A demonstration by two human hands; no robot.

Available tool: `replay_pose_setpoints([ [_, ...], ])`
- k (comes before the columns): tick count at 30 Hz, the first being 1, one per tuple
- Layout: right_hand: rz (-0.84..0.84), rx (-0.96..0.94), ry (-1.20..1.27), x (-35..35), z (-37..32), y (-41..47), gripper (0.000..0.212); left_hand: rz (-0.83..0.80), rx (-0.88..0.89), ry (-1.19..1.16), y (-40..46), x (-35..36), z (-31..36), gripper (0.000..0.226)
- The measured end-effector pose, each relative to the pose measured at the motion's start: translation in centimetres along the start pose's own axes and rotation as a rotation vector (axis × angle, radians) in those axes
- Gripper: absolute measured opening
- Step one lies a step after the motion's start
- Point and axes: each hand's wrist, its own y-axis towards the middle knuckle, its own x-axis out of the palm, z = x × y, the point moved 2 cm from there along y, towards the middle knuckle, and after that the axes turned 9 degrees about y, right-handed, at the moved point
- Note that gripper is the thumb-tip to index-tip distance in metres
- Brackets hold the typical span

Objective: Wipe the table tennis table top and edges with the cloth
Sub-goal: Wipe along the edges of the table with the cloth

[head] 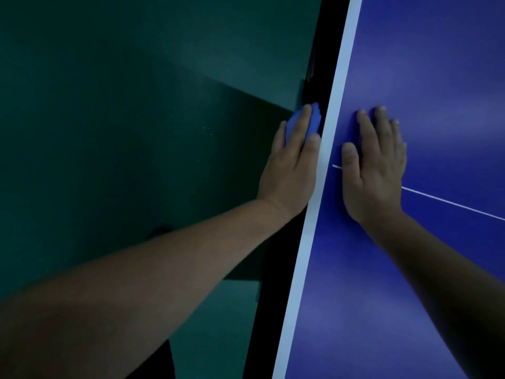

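The blue table tennis table (426, 64) fills the right side, with a white border stripe (328, 132) running along its left edge and a thin white centre line (451, 203) across the top. My left hand (292, 162) presses a blue cloth (293, 124) against the dark side face of that edge, fingers straight along it. The cloth shows only between and past my fingers. My right hand (374, 165) lies flat on the blue top just right of the stripe, fingers spread, covering part of the centre line.
Dark green floor (123, 105) spreads to the left of the table, dimly lit with angled shadows. A black strip of the table's underframe (314, 77) runs beside the edge. A small dark object (161, 231) sits on the floor behind my left forearm.
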Motion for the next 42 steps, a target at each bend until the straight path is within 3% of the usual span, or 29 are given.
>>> replay_pose_setpoints([
  [1,0.0,-0.001,-0.002,0.0,0.0,-0.1,0.059,0.03,0.055,0.033,-1.1,0.2,-0.1,0.054],
  [4,-0.005,-0.004,-0.007,-0.1,0.0,0.0,0.059,0.008,-0.019,-0.117,-7.5,0.4,-0.2,0.051],
  [8,-0.002,0.008,-0.001,-0.1,-0.1,0.1,0.06,-0.054,-0.09,-0.133,-13.4,0.6,-0.3,0.048],
  [13,-0.014,0.013,0.001,0.1,-0.1,0.1,0.061,-0.021,-0.108,-0.047,-3.6,-0.3,1.1,0.057],
  [17,-0.016,0.017,0.0,-0.1,-0.1,0.2,0.061,-0.027,-0.151,-0.123,4.0,-1.4,3.4,0.054],
  [22,-0.014,0.021,-0.007,-0.1,-0.1,0.1,0.061,0.004,-0.058,-0.051,-3.5,-0.7,1.5,0.056],
  [26,-0.023,0.022,0.003,-0.2,-0.1,0.2,0.061,-0.047,-0.113,-0.106,-9.9,0.0,1.0,0.053],
  [31,-0.029,0.017,0.007,-0.5,0.0,0.6,0.062,0.014,-0.117,-0.047,-2.6,-0.2,2.0,0.055],
  [36,0.017,0.005,0.05,-1.3,-0.8,6.9,0.057,-0.013,-0.137,-0.165,8.5,-1.6,3.2,0.056],
  [38,-0.011,-0.01,0.023,-1.5,-0.9,11.2,0.059,-0.026,-0.119,-0.175,8.6,-1.7,3.1,0.056],
  [42,-0.031,0.009,-0.016,-1.7,-1.3,19.0,0.062,-0.072,-0.124,-0.188,0.8,-1.2,1.8,0.056],
])
